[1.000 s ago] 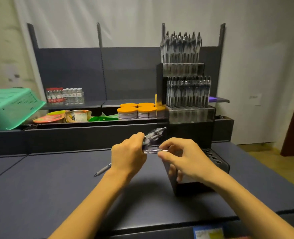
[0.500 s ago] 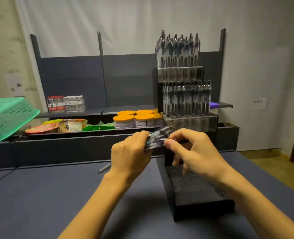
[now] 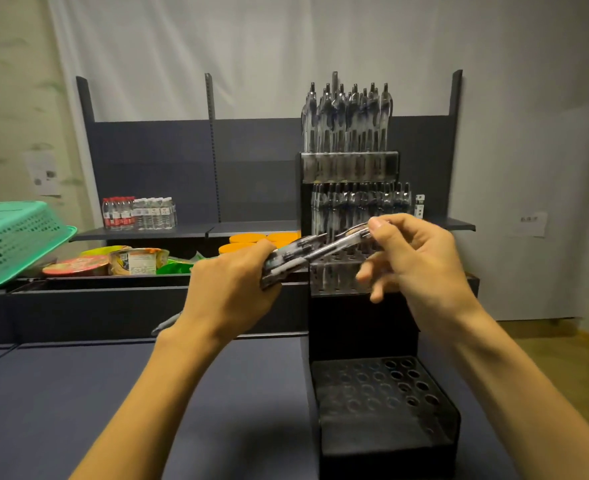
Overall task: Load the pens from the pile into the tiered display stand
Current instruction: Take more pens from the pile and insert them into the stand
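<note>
My left hand [image 3: 229, 294] grips a bundle of clear pens [image 3: 286, 259] in front of the black tiered display stand [image 3: 359, 320]. My right hand [image 3: 414, 261] pinches a single clear pen [image 3: 341, 244] by its end, between thumb and forefinger, the pen's other end still at the bundle. The stand's top tier [image 3: 348, 119] and middle tier [image 3: 359, 206] are packed with upright pens. Its bottom tier [image 3: 379, 389] shows bare round holes. One loose pen [image 3: 166, 323] lies on the dark table behind my left wrist.
A green plastic basket [image 3: 12, 237] sits at the far left. Food bowls [image 3: 113, 261], orange-lidded tubs [image 3: 251, 242] and small water bottles [image 3: 137, 213] line the dark shelving behind the table. The dark table surface [image 3: 61, 393] stretches to the left of the stand.
My right hand has drawn one pen up and to the right out of the bundle. The view has tilted, so the stand's bottom tier now shows its holes.
</note>
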Demonstrator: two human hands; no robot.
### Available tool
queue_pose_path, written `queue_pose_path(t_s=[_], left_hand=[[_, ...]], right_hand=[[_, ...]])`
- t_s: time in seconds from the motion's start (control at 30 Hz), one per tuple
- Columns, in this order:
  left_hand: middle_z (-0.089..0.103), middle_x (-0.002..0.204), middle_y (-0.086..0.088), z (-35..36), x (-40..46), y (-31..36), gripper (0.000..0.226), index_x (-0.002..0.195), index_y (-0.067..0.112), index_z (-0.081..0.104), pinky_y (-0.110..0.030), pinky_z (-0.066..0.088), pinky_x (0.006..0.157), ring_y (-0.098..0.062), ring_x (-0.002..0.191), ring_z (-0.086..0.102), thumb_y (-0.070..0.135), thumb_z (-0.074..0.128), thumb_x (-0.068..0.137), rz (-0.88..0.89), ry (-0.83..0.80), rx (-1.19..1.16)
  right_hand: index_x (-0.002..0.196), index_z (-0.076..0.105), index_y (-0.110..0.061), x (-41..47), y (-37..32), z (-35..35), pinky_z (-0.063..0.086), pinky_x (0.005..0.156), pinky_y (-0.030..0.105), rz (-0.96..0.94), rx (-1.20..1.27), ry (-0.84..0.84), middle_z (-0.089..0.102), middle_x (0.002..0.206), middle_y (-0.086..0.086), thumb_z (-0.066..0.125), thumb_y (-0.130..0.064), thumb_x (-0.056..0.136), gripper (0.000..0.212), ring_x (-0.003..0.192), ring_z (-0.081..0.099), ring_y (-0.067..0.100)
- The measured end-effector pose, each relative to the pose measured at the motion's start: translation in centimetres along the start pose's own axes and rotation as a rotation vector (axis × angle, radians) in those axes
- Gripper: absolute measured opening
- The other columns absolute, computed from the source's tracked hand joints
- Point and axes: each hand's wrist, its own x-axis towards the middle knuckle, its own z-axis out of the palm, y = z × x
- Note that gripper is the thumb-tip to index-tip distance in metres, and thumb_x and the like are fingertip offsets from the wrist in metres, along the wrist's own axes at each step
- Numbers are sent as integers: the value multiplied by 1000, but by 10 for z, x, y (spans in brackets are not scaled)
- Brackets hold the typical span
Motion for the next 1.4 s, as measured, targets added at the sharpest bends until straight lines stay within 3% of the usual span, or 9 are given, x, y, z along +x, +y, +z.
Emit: queue_pose_path(t_s=[0.17,0.33,0.5,0.63,0.83,0.97,1.1,1.27,1.4], left_hand=[[64,66,-2,11,-7,2,19,86,11,65,-27,41,38,-22,47,55,27,63,77,-47,63,9],[63,66,0,24,-3,16,15,87,11,64,-19,27,44,-22,47,52,25,62,80,-142,176,-27],[66,69,-1,43,-16,25,19,91,12,64,-23,37,43,-21,50,57,28,55,86,-206,321,-103],[66,70,-4,55,-26,28,22,90,8,66,-17,33,49,-18,52,58,27,56,86,-199,369,-113],[67,75,-6,57,-33,31,20,97,12,59,-20,38,49,-20,57,60,28,55,87,-218,402,-160],[67,74,-5,59,-38,33,21,95,10,63,-17,34,52,-19,56,59,27,56,87,-223,383,-171],[66,74,-4,62,-43,33,15,99,19,54,-22,40,45,-19,55,58,28,57,87,-229,378,-206],[66,72,-4,62,-47,34,16,99,20,51,-22,39,45,-18,54,57,28,57,87,-226,384,-209],[65,72,-3,62,-48,35,16,99,20,51,-22,39,44,-17,54,57,27,58,87,-225,380,-216]], right_hand=[[89,57,-10,17,-7,-15,42,33,19,-44,54,171,72,76,-2,52,-24,98,18,44,59,12],[102,54,-9,34,-24,-23,46,35,22,-261,-122,248,64,76,2,51,-24,99,16,45,59,11],[106,53,-11,49,-34,-21,47,35,23,-420,-320,231,64,86,11,50,-28,100,19,45,62,14],[106,54,-14,56,-27,-18,48,37,25,-417,-445,207,64,87,8,52,-30,99,18,47,64,15],[102,61,-15,59,-21,-17,47,38,21,-361,-557,210,65,79,-3,58,-31,95,18,50,66,13],[94,68,-16,65,-23,-10,55,50,26,-359,-671,250,70,80,0,67,-33,90,18,55,67,14],[107,66,-18,64,-18,-4,52,71,26,-411,-921,228,68,84,-2,70,-32,87,25,73,64,14],[114,68,-19,56,-10,-4,43,76,26,-440,-1122,262,68,99,7,67,-39,88,33,92,61,21],[121,64,-18,47,-11,-4,43,73,24,-459,-1056,249,64,83,0,67,-34,89,35,78,55,12]])
